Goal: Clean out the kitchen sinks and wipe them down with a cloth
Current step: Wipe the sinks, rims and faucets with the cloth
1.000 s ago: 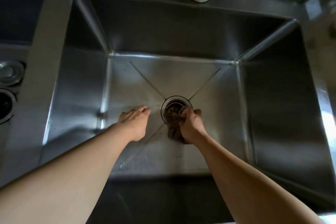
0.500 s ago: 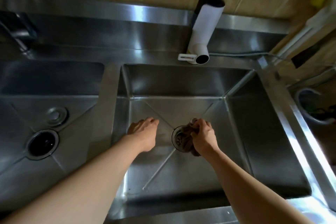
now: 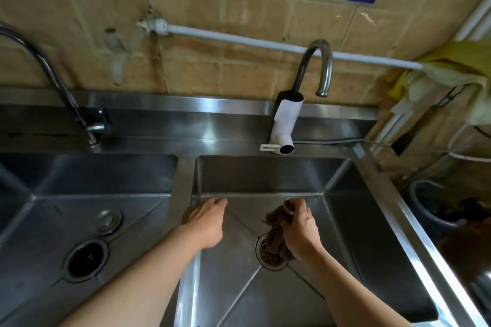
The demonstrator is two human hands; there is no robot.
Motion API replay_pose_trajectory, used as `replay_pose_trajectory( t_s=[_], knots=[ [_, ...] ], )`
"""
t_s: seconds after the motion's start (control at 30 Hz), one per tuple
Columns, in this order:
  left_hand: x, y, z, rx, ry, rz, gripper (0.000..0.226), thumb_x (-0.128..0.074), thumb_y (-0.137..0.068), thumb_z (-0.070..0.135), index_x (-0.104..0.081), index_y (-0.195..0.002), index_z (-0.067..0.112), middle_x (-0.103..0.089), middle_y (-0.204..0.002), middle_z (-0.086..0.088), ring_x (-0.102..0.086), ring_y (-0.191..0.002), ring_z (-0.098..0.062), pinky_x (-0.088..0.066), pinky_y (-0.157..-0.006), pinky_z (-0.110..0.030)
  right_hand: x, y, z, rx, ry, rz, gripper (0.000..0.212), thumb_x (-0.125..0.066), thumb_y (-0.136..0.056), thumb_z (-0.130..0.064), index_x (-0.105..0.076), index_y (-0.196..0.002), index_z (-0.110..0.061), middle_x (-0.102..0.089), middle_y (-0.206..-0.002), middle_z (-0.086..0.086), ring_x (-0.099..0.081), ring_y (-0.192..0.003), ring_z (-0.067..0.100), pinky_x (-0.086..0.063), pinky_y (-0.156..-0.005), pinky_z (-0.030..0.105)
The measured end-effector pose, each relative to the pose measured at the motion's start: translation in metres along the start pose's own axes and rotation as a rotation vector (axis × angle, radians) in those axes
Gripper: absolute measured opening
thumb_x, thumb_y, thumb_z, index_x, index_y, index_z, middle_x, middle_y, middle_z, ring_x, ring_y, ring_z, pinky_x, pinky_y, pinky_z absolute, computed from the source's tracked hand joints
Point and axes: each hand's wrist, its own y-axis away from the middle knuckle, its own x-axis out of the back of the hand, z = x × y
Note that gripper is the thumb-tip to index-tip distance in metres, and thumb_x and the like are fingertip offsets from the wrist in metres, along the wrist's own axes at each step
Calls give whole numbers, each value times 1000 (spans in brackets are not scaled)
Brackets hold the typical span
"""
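Two stainless steel sinks lie side by side below me. My right hand (image 3: 299,228) grips a bunched brown cloth (image 3: 276,233) above the right sink (image 3: 353,233), just over its drain strainer (image 3: 273,256). My left hand (image 3: 206,221) hovers over the left part of that sink near the divider (image 3: 183,188), fingers loosely curled and holding nothing. The left sink (image 3: 79,194) has an open dark drain hole (image 3: 86,260) with a round metal plug (image 3: 108,219) lying beside it.
A white-bodied tap with a curved spout (image 3: 288,114) stands behind the right sink, and a second curved tap (image 3: 53,79) behind the left one. A white pipe (image 3: 265,44) runs along the tiled wall. Yellow cloths (image 3: 451,69) hang at right above a bucket (image 3: 435,207).
My head has lifted, so both sinks and the wall have come into view. My right hand has raised the cloth off the drain. My left hand has come up from the sink floor.
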Motion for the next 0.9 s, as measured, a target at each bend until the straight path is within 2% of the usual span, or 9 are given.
replay_pose_trajectory(
  t_s=[0.13, 0.37, 0.53, 0.67, 0.9],
  knots=[
    [18, 19, 7, 10, -12, 57, 65, -45, -90, 12, -20, -149, 23, -24, -154, 2, -31, -139, -21, -29, -112, -34, 13, 4, -5, 20, -29, 5, 34, -50, -88, -6, -44, -121, -14, -52, -123, 11, -55, -108, 32, -46, -91, 41],
    [30, 45, 26, 45, -22, 111, 67, -47, -91, 9, -19, -150, 21, -22, -156, 2, -30, -140, -20, -29, -112, -31, 44, 16, -6, 82, -93, 31, 29, -49, -88, -9, -42, -116, -15, -52, -122, 8, -57, -103, 32, -44, -83, 35],
    [29, 53, 43, 50, -7, 121, 65, -47, -92, 15, -18, -150, 22, -19, -157, 3, -25, -142, -19, -26, -113, -32, 61, 20, -2, 88, -185, 58, 30, -46, -87, -7, -40, -115, -16, -55, -124, 6, -56, -104, 30, -45, -88, 37],
    [21, 58, 49, 67, -20, 93, 65, -47, -93, 14, -18, -150, 23, -19, -156, 4, -27, -141, -19, -28, -113, -33, 57, 21, 1, 81, -176, 8, 51, -46, -88, -9, -32, -136, -18, -46, -136, 5, -53, -113, 32, -40, -92, 34],
    [20, 67, 34, 105, 3, 93, 66, -48, -93, 13, -18, -150, 22, -20, -156, 4, -28, -141, -20, -28, -113, -33, 36, 18, -17, 149, -86, -61, 33, -52, -89, -9, -50, -122, -12, -45, -125, 9, -54, -108, 29, -42, -91, 33]
  ],
)
